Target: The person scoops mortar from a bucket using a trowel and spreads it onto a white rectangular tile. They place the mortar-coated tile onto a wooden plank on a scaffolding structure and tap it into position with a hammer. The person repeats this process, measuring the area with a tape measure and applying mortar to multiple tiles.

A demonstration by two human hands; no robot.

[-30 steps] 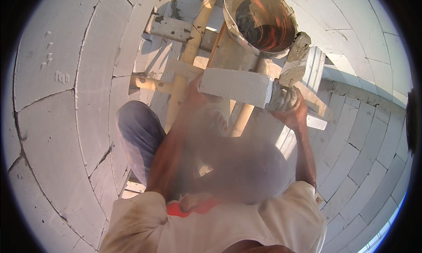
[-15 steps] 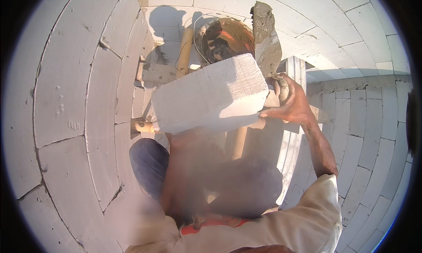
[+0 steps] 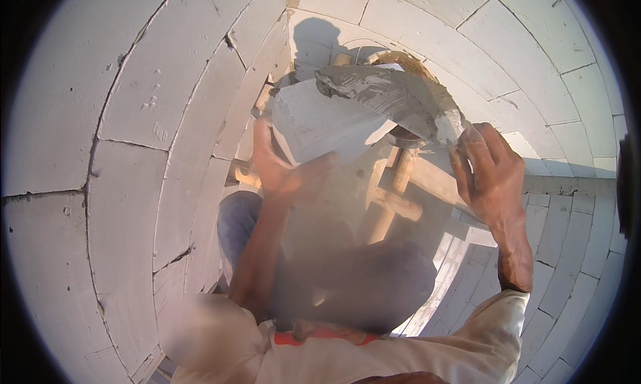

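- cream sleeves (image 3: 400, 357) at the lower edge, a strip of red-orange cloth (image 3: 320, 337) just above; blurred dark patch between the forearms, can't make it out
- blue trouser leg (image 3: 237, 227) left of the left forearm
- left hand (image 3: 284, 167) under the white block (image 3: 320, 120); palm against its lower left edge; fingers (image 3: 262, 140) run up the block's left face, close together; thumb spread out to the right along the underside
- right hand (image 3: 494, 177) grips the handle end of the trowel (image 3: 394, 100); fingers curled and pressed together around it; handle itself hidden inside the grip
- trowel blade coated in grey mortar; lies across the block's top edge, pointing left, touching it
- block held up in front of the chest, tilted, between the two hands and above the wooden frame
- wooden scaffold poles (image 3: 394, 190) below and behind the block; timber pale, sunlit
- round bucket rim (image 3: 407, 60), rusty brown, peeks out behind the trowel; mostly hidden
- white block wall (image 3: 133, 117) curves round left, top and right; mortar joints visible; shadow of a head on the wall above the block
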